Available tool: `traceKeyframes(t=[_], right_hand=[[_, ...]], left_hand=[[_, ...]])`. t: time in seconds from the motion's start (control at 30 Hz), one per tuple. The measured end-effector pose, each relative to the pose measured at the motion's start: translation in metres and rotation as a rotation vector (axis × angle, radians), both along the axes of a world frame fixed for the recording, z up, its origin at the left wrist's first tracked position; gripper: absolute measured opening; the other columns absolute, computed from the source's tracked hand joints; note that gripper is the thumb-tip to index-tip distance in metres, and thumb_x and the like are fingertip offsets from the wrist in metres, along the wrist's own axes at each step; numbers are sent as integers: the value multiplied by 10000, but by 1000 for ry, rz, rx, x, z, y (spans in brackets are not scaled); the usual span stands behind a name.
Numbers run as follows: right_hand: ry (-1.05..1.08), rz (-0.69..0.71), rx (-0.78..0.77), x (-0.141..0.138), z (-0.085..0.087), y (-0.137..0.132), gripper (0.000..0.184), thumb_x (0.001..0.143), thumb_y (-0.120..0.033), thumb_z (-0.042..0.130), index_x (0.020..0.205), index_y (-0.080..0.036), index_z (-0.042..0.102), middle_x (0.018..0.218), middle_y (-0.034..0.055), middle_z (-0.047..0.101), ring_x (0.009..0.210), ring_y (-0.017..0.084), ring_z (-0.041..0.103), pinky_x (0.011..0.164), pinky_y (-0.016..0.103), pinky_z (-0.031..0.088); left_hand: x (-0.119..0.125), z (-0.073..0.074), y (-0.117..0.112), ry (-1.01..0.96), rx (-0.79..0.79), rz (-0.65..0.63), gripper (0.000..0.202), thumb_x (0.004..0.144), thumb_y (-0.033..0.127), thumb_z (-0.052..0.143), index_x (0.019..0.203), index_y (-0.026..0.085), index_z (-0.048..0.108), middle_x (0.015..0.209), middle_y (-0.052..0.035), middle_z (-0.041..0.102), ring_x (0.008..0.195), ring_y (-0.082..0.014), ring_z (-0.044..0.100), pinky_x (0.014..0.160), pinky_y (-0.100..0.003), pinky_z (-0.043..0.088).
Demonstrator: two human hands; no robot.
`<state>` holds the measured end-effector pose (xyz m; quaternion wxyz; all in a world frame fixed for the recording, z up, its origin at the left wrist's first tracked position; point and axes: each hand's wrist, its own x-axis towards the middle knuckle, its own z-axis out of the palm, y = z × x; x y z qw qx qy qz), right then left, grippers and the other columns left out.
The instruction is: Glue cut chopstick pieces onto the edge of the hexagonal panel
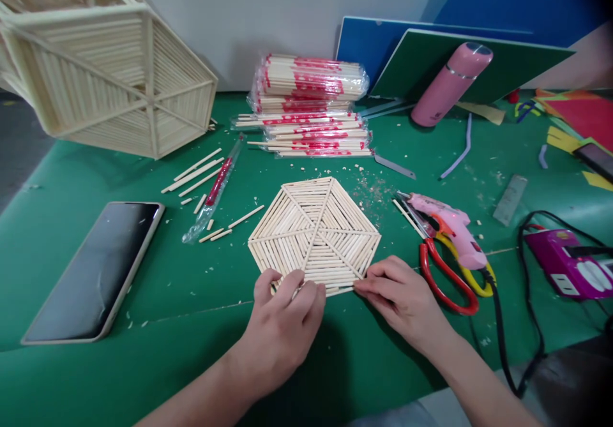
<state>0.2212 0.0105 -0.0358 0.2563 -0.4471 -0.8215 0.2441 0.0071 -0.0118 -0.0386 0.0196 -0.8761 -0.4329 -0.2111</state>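
Observation:
A flat many-sided panel of wooden chopstick pieces (313, 226) lies on the green table, with ribs running out from its middle. My left hand (290, 318) rests over its front left edge, fingers curled down onto the sticks. At the front right corner, my right hand (402, 296) has thumb and fingers pinched on the end of a wooden stick (341, 290) along the front edge. A narrow gap shows between that stick and the row behind it. My fingers partly hide the front edge.
Right: red-and-yellow-handled scissors (450, 286), pink glue gun (447, 226), purple device (569, 264) with black cable, pink flask (453, 85). Behind: wrapped chopsticks (311, 108), metal blade (395, 166). Left: phone (96, 270), loose sticks (194, 175), large stick-built structure (110, 89).

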Motion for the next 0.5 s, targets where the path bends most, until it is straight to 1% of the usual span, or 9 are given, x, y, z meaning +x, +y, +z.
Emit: traceKeyframes(t=[0.1, 0.17, 0.37, 0.5], right_hand=[[6, 8, -6, 1, -1, 1, 143, 818, -173, 543, 868, -208, 671, 768, 48, 603, 710, 152, 514, 592, 280, 425], [7, 11, -14, 1, -1, 1, 144, 822, -173, 536, 863, -208, 670, 774, 48, 605, 711, 152, 517, 599, 282, 426], [-7, 14, -32, 2, 1, 2, 165, 839, -193, 508, 860, -214, 670, 769, 46, 608, 703, 152, 529, 601, 288, 423], [-16, 26, -40, 2, 3, 3, 150, 831, -182, 519, 847, -211, 666, 765, 45, 607, 698, 152, 529, 599, 283, 419]], left_hand=[[1, 3, 2, 34, -30, -32, 220, 871, 197, 410, 987, 209, 596, 788, -9, 615, 863, -214, 500, 831, -446, 273], [2, 5, 3, 50, -27, -46, 211, 864, 200, 419, 961, 219, 606, 796, -11, 607, 870, -216, 495, 846, -452, 264], [5, 12, 7, 33, -18, -93, 255, 862, 163, 377, 932, 176, 622, 801, -26, 596, 868, -205, 488, 872, -439, 254], [5, 13, 9, 4, -39, -102, 274, 877, 162, 354, 912, 175, 626, 791, -27, 603, 870, -207, 485, 877, -442, 250]])
